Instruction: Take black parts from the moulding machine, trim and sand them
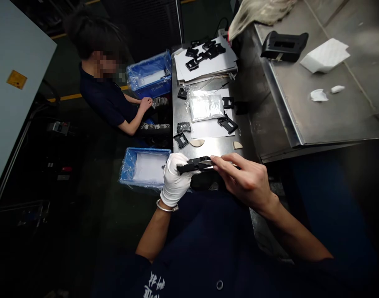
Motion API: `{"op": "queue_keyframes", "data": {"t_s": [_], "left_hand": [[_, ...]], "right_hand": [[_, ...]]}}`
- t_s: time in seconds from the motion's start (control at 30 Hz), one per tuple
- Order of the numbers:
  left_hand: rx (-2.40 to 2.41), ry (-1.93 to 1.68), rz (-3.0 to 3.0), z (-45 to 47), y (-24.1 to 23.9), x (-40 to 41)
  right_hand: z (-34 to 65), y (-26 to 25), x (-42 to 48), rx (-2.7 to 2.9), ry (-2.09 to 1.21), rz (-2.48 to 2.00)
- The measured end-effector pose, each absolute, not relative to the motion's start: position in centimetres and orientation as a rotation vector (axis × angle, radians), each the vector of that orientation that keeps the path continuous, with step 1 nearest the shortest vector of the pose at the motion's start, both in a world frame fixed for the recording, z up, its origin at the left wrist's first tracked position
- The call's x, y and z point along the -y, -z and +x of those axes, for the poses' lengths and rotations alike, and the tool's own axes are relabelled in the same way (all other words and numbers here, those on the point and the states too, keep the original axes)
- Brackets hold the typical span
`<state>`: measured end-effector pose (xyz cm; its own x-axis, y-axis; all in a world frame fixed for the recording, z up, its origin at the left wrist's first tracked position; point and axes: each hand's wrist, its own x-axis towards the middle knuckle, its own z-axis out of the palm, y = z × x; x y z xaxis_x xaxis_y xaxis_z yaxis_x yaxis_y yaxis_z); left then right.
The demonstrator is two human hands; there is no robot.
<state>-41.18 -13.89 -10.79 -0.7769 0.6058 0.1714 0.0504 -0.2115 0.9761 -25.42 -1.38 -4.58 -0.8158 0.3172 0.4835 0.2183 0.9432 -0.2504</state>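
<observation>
My left hand [177, 178], in a white glove, is closed around a black plastic part [191, 165] in front of my body. My bare right hand [247, 176] pinches a slim knife-like tool [205, 162] whose pale, pointed tip lies against the part's right portion. Fingers cover much of the tool, so its exact kind is unclear. Just beyond the hands, on the metal bench [214, 145], are a rounded beige piece [197, 142] and a smaller beige wedge [238, 145]. A black frame-like part [181, 140] lies near the bench's left edge.
Several black parts [204, 54] rest on stacked white sheets at the back, behind a clear plastic-wrapped packet [206, 106]. Film-lined blue bins [146, 151] stand left, where another person [105, 97] sits. A higher metal surface [332, 111] at right holds a black housing [284, 45] and crumpled paper.
</observation>
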Motion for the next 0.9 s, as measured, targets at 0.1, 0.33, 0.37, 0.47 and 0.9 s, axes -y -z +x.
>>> {"op": "queue_keyframes", "data": {"t_s": [0.1, 0.33, 0.37, 0.47, 0.9], "left_hand": [[-1.711, -2.058, 0.732, -41.2, 10.7, 13.9], [-1.942, -1.943, 1.361, -42.2, 12.0, 14.0], [-1.966, -1.927, 1.386, -42.3, 12.1, 14.0], [-1.992, -1.903, 1.421, -42.4, 12.1, 14.0], [-1.952, -1.869, 1.426, -42.7, 11.9, 14.0]], "right_hand": [[-25.6, 4.6, 1.3, 2.542, -0.217, -0.344], [-25.8, 4.6, 1.3, 2.507, -0.125, -0.29], [-25.8, 4.6, 1.3, 2.504, -0.126, -0.281], [-25.8, 4.6, 1.2, 2.503, -0.121, -0.275], [-26.0, 4.6, 0.8, 2.521, -0.047, -0.239]]}}
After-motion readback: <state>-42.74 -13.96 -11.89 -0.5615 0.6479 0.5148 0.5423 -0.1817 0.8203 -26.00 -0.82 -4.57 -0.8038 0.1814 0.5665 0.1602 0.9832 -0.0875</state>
